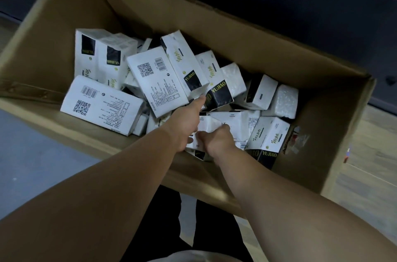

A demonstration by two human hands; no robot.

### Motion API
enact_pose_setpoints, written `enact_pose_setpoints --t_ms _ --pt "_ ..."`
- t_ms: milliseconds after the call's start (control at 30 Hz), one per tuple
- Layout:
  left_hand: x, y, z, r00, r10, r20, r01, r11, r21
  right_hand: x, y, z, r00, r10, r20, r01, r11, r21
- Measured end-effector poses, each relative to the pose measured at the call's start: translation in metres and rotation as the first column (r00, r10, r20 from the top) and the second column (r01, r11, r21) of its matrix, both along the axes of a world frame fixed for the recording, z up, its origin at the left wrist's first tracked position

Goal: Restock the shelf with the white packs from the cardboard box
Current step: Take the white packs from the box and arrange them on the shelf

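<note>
One white pack (207, 127) lies low in the cardboard box (236, 32), by its near wall. The left hand (185, 125) and the right hand (217, 139) both hold this pack, fingers curled round it, touching each other. More white packs (154, 77) lie piled past the hands and on both sides.

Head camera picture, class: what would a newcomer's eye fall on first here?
First, the open cardboard box that fills the frame, with white packs marked YUJIAO heaped loosely inside. Next, two bare arms reaching in from below: the left hand and the right hand both grip one pack near the box's near wall.
</note>
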State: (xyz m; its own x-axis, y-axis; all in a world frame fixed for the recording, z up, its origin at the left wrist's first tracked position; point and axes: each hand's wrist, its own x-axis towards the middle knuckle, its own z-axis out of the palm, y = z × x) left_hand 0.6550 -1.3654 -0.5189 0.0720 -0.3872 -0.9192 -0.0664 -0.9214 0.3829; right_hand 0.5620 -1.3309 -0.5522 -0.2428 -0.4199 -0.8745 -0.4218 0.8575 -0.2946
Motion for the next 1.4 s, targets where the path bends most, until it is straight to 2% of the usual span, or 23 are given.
enact_pose_setpoints --t_ms 133,233,400,600,867,1100,1300,1400 --pt "0.006 -0.002 0.008 0.999 0.007 0.037 -0.006 0.999 -0.034 0.001 -0.005 0.015 0.999 -0.031 0.005 0.032 0.996 -0.079" --pt "0.009 -0.004 0.015 0.996 0.024 0.083 -0.018 0.997 -0.073 -0.007 -0.013 0.031 0.990 -0.141 0.023 0.143 0.969 -0.203" --pt "0.013 -0.008 0.027 0.993 0.036 0.111 -0.027 0.996 -0.079 -0.029 -0.023 0.067 0.920 -0.351 0.172 0.389 0.867 -0.311" --pt "-0.007 -0.025 0.060 0.999 0.015 0.044 -0.006 0.981 -0.196 -0.056 -0.018 0.105 0.843 -0.475 0.251 0.537 0.769 -0.348" --pt "-0.025 -0.041 0.099 0.994 -0.087 0.066 0.106 0.924 -0.367 -0.077 -0.012 0.140 0.757 -0.570 0.318 0.649 0.605 -0.462" --pt "-0.027 -0.046 0.149 0.984 -0.171 0.045 0.166 0.808 -0.566 -0.076 -0.006 0.187 0.726 -0.580 0.370 0.664 0.451 -0.597" --pt "-0.029 -0.053 0.208 0.983 -0.176 0.060 0.161 0.647 -0.745 -0.075 -0.006 0.245 0.680 -0.562 0.471 0.680 0.243 -0.692" --pt "-0.031 -0.055 0.234 0.978 -0.202 0.049 0.159 0.576 -0.802 -0.075 -0.004 0.266 0.698 -0.535 0.476 0.651 0.198 -0.732"
